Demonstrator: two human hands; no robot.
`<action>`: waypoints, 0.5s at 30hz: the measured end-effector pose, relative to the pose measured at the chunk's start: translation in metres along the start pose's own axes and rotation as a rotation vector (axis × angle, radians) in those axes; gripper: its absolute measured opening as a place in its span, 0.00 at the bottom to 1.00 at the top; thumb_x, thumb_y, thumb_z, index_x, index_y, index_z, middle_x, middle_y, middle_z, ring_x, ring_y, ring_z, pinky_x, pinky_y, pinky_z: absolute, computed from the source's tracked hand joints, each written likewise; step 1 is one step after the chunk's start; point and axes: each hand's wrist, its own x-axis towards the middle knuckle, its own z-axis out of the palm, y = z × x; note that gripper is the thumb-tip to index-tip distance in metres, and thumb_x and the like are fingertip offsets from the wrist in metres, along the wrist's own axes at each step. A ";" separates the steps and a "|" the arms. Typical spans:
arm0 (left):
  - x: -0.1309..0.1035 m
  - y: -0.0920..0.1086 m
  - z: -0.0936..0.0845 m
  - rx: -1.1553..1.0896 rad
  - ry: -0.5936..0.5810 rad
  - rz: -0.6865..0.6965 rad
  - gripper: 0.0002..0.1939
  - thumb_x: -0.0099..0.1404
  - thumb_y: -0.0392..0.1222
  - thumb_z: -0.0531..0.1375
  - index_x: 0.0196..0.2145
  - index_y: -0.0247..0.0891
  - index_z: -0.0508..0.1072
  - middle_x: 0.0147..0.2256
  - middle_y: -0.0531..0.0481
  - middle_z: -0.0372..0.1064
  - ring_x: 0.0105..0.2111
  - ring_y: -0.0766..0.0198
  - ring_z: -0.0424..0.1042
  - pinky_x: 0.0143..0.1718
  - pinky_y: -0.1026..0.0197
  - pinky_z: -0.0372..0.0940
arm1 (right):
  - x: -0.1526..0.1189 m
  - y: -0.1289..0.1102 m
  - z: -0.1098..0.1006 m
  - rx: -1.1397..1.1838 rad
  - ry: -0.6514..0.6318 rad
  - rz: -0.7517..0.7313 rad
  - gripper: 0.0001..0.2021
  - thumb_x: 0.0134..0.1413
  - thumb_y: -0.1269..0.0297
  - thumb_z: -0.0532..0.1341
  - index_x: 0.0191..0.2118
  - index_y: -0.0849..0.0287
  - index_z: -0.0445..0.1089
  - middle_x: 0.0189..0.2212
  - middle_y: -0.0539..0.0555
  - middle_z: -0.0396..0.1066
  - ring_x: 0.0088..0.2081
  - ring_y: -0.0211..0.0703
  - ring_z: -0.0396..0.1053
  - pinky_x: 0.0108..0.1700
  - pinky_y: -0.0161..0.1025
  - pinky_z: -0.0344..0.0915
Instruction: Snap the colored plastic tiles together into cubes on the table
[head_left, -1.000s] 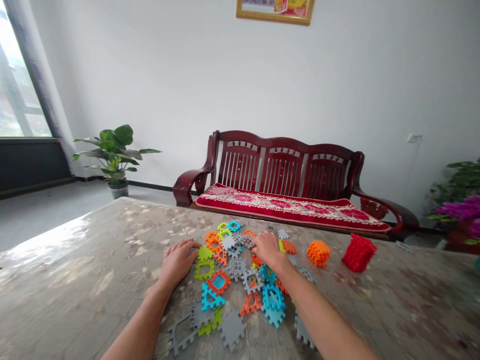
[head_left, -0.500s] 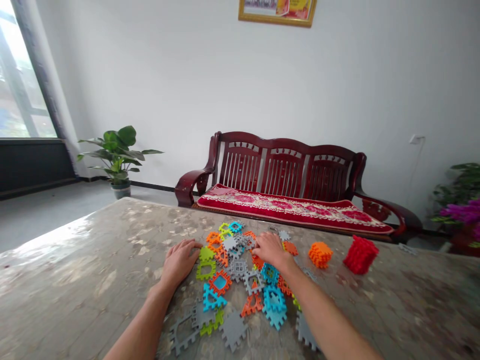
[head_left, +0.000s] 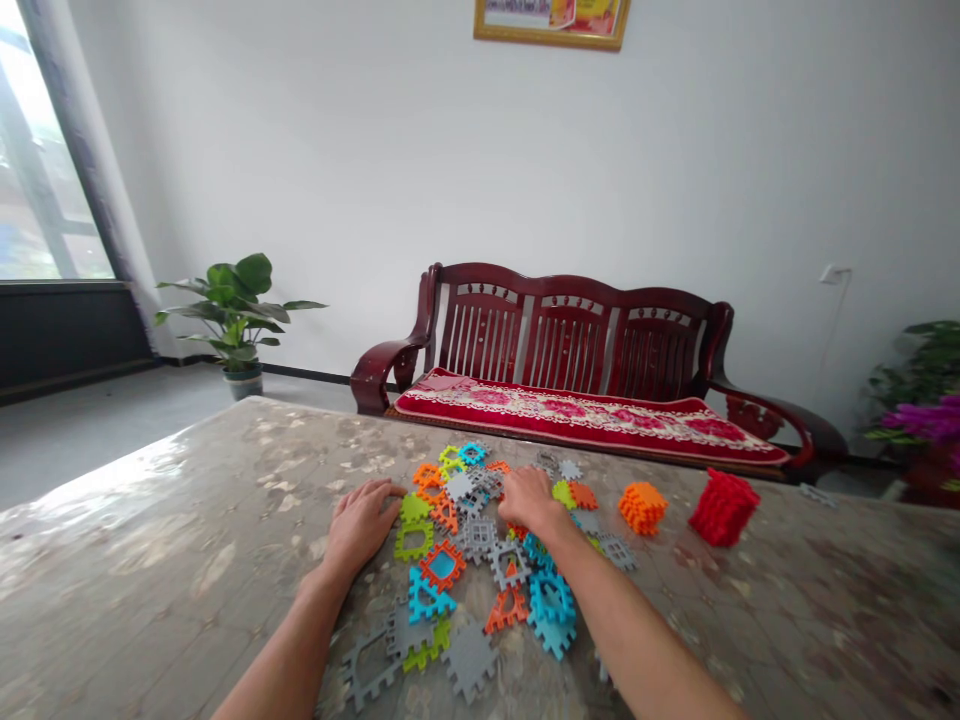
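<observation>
My left hand point(head_left: 367, 517) rests flat on the table, its fingers loosely stretched toward a solid lime-green interlocking piece point(head_left: 415, 508). A lime-green frame piece point(head_left: 413, 541) lies just below that one. Over the right part of the pile, my right hand point(head_left: 525, 497) is curled downward. Its fingertips are hidden, and whatever they pinch cannot be made out. Around it lie a grey window piece point(head_left: 478, 538), a grey frame piece point(head_left: 509, 566) and several blue pieces point(head_left: 552, 600). An orange frame piece over blue point(head_left: 442, 566) sits between my forearms.
An orange cube point(head_left: 643, 508) and a red cube point(head_left: 724, 508) stand right of the pile on the patterned table point(head_left: 187, 560). Grey pieces point(head_left: 469, 660) lie at the near side. Behind the table is a wooden bench point(head_left: 570, 335); a potted plant point(head_left: 244, 305) stands at left.
My right hand has shifted slightly left across the pile, uncovering a lime-green piece and grey pieces to its right. My left hand stays in place.
</observation>
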 end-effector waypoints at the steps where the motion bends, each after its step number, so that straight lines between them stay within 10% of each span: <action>1: 0.000 0.000 0.000 -0.003 0.001 0.001 0.17 0.66 0.45 0.52 0.45 0.50 0.79 0.57 0.51 0.71 0.60 0.56 0.66 0.62 0.50 0.55 | 0.000 0.001 -0.002 -0.008 0.000 -0.001 0.15 0.43 0.68 0.64 0.40 0.60 0.80 0.40 0.65 0.79 0.46 0.58 0.75 0.47 0.46 0.66; 15: 0.001 -0.001 0.001 0.007 -0.003 0.003 0.17 0.66 0.45 0.52 0.46 0.51 0.78 0.58 0.51 0.71 0.59 0.55 0.67 0.61 0.50 0.55 | -0.024 0.040 -0.026 0.065 0.049 0.043 0.10 0.51 0.62 0.60 0.34 0.51 0.80 0.36 0.53 0.80 0.40 0.47 0.75 0.38 0.36 0.63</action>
